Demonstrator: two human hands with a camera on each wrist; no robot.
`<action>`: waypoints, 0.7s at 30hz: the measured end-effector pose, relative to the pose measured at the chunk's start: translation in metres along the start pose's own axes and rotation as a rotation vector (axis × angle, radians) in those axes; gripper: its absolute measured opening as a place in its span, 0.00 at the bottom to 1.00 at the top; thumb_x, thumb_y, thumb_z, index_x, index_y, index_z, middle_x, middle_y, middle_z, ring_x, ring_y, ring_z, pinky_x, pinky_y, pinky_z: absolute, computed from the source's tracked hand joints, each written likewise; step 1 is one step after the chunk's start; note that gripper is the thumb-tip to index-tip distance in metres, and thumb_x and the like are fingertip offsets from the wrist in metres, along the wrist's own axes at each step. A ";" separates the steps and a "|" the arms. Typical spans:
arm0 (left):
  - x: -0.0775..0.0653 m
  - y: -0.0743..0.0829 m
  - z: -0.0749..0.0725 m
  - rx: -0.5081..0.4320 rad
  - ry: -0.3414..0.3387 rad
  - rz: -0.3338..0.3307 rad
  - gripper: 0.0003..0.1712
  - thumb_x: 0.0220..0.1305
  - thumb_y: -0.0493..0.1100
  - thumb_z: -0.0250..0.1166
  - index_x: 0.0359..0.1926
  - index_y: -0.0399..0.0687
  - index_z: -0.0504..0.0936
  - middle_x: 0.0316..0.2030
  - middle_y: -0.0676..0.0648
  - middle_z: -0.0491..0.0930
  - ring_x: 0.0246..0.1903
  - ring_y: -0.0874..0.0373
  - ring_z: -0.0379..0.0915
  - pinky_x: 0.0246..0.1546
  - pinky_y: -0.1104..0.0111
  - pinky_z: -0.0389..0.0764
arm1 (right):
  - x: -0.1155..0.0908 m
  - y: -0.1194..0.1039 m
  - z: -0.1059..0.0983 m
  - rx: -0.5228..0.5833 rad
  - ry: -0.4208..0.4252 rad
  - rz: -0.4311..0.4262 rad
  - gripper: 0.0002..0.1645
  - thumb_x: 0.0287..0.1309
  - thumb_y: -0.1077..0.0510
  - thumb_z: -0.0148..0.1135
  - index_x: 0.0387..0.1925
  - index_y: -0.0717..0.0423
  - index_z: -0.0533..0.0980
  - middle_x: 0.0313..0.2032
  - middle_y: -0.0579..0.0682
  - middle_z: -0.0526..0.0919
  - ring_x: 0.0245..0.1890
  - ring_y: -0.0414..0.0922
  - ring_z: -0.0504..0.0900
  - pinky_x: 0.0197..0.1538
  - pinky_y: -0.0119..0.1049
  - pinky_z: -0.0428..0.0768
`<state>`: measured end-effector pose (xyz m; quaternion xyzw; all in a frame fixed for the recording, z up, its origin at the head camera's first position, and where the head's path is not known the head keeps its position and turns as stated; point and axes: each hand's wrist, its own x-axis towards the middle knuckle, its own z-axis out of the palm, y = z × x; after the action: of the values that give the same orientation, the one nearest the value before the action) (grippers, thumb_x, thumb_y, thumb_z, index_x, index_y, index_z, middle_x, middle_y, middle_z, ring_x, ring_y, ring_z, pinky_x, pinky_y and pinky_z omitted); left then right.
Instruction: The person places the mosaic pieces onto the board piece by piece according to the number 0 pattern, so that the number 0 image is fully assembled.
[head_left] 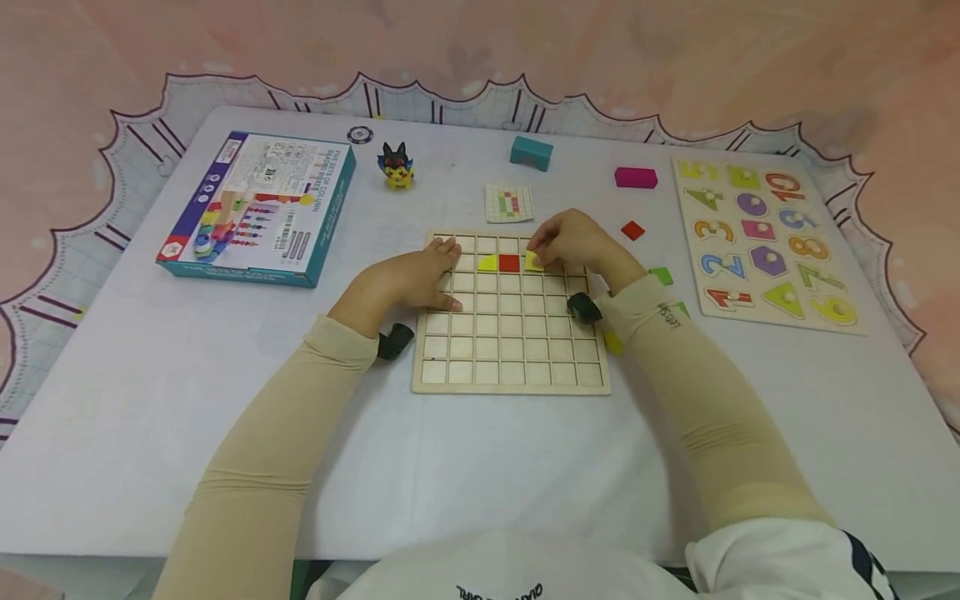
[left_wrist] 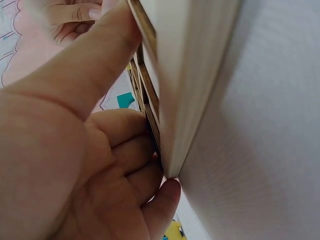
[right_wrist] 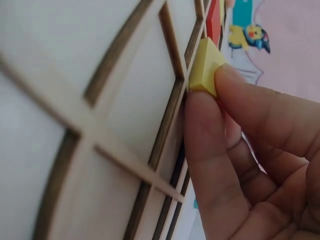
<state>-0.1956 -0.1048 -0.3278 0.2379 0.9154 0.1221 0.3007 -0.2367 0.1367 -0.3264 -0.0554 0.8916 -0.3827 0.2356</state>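
Observation:
A wooden grid board (head_left: pixel 480 371) lies flat on the table in front of the person. The left hand (head_left: pixel 408 279) rests on its upper left edge with fingers spread; in the left wrist view the thumb (left_wrist: pixel 85 65) lies over the grid. Between thumb and forefinger the right hand (head_left: pixel 573 240) pinches a small yellow tile (right_wrist: pixel 206 67) at the board's upper right part. Left of it, a red square tile (head_left: pixel 509 263) and a yellow tile with a slanted or curved side (head_left: pixel 488 263) sit in neighbouring cells of one row.
Behind the board lies a pattern card (head_left: pixel 509 204). A red tile (head_left: pixel 633 230) and green tiles (head_left: pixel 662 275) lie to the right, some partly under the right arm. Farther out are a number puzzle board (head_left: pixel 772 246), a game box (head_left: pixel 258 208), a toy figure (head_left: pixel 396 167), teal (head_left: pixel 531 153) and magenta blocks (head_left: pixel 636 177).

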 end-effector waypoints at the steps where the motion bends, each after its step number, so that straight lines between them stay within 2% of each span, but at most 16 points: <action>1: 0.000 0.000 0.000 0.001 0.000 0.000 0.53 0.60 0.56 0.60 0.71 0.38 0.38 0.72 0.41 0.31 0.71 0.47 0.24 0.70 0.56 0.40 | 0.000 -0.001 0.001 -0.006 -0.003 -0.001 0.11 0.49 0.66 0.66 0.38 0.63 0.80 0.26 0.46 0.76 0.28 0.41 0.73 0.33 0.30 0.74; 5: 0.000 0.000 0.000 -0.002 0.001 -0.001 0.53 0.60 0.56 0.60 0.71 0.38 0.38 0.72 0.41 0.31 0.71 0.47 0.24 0.70 0.55 0.40 | 0.001 -0.004 0.003 -0.041 -0.009 0.005 0.11 0.49 0.65 0.66 0.37 0.63 0.80 0.26 0.47 0.76 0.27 0.40 0.74 0.35 0.30 0.74; 12: -0.001 -0.001 0.000 -0.002 0.012 0.004 0.53 0.59 0.56 0.61 0.71 0.38 0.38 0.72 0.41 0.32 0.71 0.47 0.24 0.70 0.56 0.39 | 0.002 -0.010 0.006 -0.085 -0.023 0.069 0.10 0.51 0.65 0.64 0.37 0.62 0.80 0.27 0.48 0.76 0.25 0.39 0.76 0.33 0.29 0.77; 21: -0.002 0.000 0.001 -0.008 0.013 0.009 0.54 0.59 0.56 0.61 0.71 0.38 0.38 0.72 0.40 0.32 0.71 0.46 0.24 0.70 0.56 0.39 | -0.002 -0.011 0.008 -0.104 -0.017 0.063 0.10 0.52 0.64 0.64 0.38 0.62 0.79 0.30 0.49 0.77 0.28 0.40 0.76 0.35 0.29 0.79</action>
<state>-0.1936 -0.1058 -0.3275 0.2400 0.9158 0.1287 0.2953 -0.2321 0.1238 -0.3227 -0.0426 0.9095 -0.3278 0.2522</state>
